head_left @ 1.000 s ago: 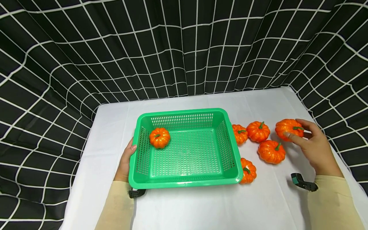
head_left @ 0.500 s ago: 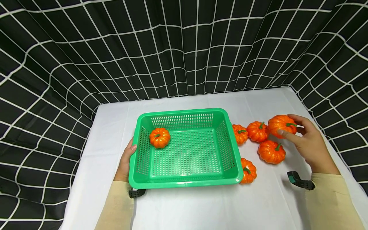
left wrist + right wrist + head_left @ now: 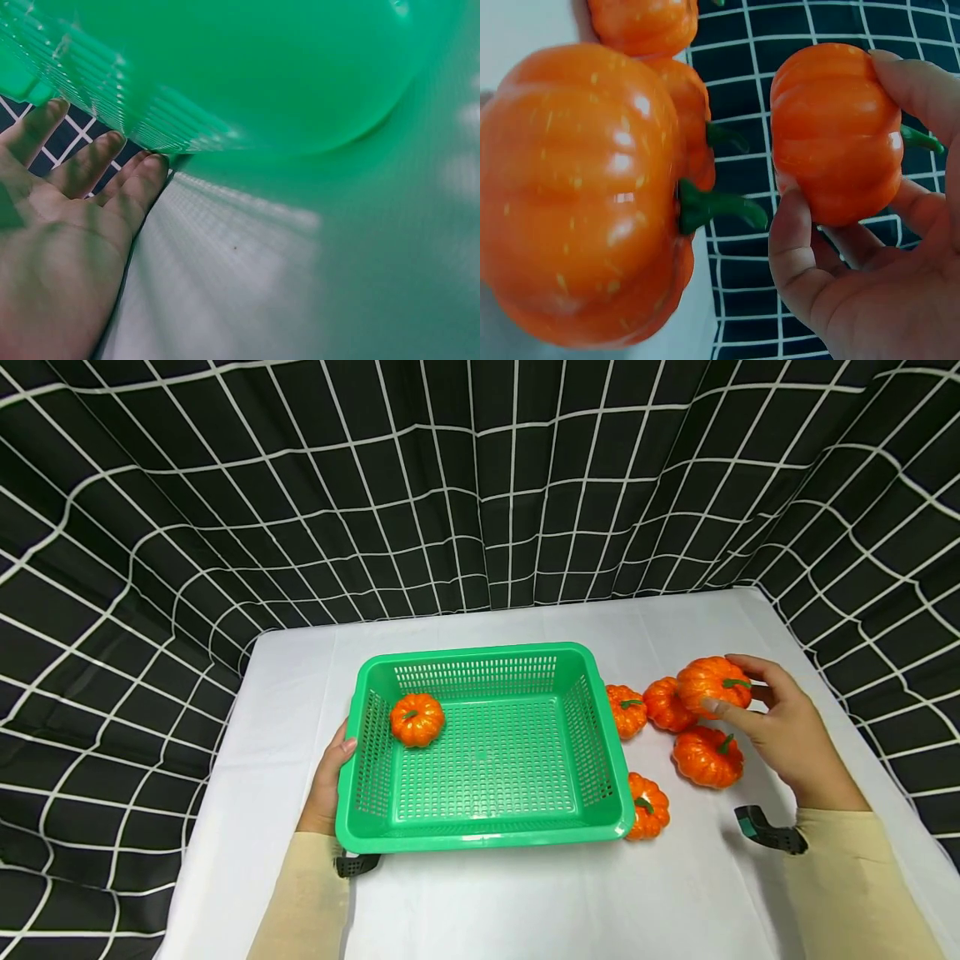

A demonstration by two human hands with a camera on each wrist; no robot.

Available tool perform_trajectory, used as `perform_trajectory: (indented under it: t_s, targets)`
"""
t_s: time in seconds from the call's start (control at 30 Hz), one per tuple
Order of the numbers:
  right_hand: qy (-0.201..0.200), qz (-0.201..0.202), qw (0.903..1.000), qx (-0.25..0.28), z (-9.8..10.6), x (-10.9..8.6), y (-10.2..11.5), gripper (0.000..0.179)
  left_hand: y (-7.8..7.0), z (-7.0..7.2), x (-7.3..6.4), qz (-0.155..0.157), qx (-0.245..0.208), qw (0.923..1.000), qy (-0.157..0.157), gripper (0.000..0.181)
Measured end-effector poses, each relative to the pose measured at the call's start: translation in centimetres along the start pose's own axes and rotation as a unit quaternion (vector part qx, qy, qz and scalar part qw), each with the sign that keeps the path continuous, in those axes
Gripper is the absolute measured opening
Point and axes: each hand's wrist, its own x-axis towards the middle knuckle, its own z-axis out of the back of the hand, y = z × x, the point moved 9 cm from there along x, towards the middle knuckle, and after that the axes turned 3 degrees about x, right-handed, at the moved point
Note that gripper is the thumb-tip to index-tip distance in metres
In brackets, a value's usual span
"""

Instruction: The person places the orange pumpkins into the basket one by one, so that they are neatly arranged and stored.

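I log the right hand point(image 3: 791, 735) as holding: its thumb and fingers curl round the held pumpkin point(image 3: 708, 685), above the white tablecloth point(image 3: 525, 902), right of the green basket point(image 3: 483, 840). From the head camera, the held pumpkin covers part of the rear pumpkin point(image 3: 663, 704), and its far side is hidden from me. The right wrist view shows a gap between it and the other pumpkins visible there; the largest of these is cut off at the left edge.

I log the left hand point(image 3: 326, 782) at the basket's left wall, fingers extended, tips against the mesh. Most of these fingers are hidden from above; the left wrist view shows them, though blurred green fills much of that feed. I cannot tell how hard they press.

Inside the basket, 1 basket pumpkin point(image 3: 417, 720) sits near the left wall. The basket's right side partly hides 2: the side pumpkin point(image 3: 628, 712) and the front pumpkin point(image 3: 649, 807). The near pumpkin point(image 3: 707, 758) lies below the held pumpkin in the head view.
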Motion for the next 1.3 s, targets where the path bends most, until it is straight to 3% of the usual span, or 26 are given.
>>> perform_trajectory:
  t_s: [1.03, 1.3]
  targets:
    - [0.055, 0.105, 0.9912, 0.059, -4.1, -1.5, 6.0, 0.069, 0.1, -0.1, 0.1, 0.001, -0.008, 0.9999, 0.008, 0.072]
    - [0.077, 0.124, 0.9882, 0.049, -5.4, -1.8, 7.4, 0.071, 0.1, -0.1, 0.4, -0.008, -0.009, 0.9998, 0.015, 0.072]
